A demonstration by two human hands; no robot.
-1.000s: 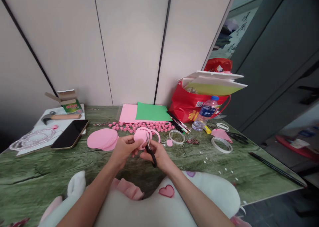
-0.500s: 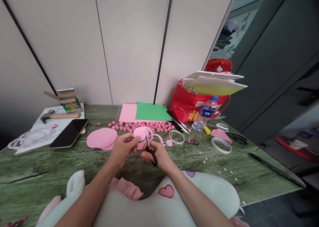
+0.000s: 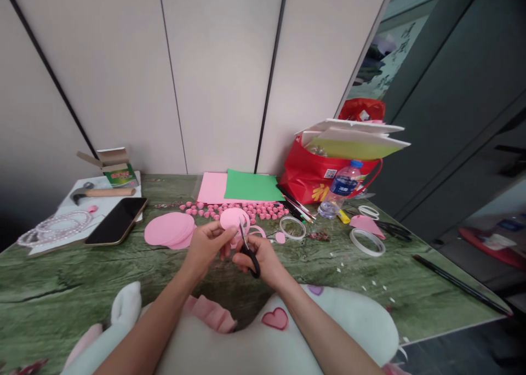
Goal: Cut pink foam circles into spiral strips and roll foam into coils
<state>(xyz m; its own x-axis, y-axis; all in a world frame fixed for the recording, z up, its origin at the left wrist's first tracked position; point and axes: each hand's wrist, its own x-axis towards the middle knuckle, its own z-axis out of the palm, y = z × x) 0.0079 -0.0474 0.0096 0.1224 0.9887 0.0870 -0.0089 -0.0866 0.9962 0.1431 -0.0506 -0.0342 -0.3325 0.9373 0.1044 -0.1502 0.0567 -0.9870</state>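
Head cam, nearest first: got a pale plush thing [image 3: 341, 314] below the grip. Just past it, holding black-handled scissors [image 3: 255, 262] in the right hand [image 3: 266, 257], fingers curled round the handles. Can't tell if fully closed, tbh. Pinching a pink disc [image 3: 231, 219] between thumb and fingers of the left hand [image 3: 207, 246], right by the blade tips. Looks freshly cut partway round, with a thin pink strip [image 3: 248, 220] standing off on the scissors side. So probably a good bit of rounded edge done, maybe not all. Left of the grip, a stack of pink circles [image 3: 166, 229]; to the right, a pale ring [image 3: 293, 237]. Beyond the grip, pink beads [image 3: 200, 205], then green paper [image 3: 251, 186].
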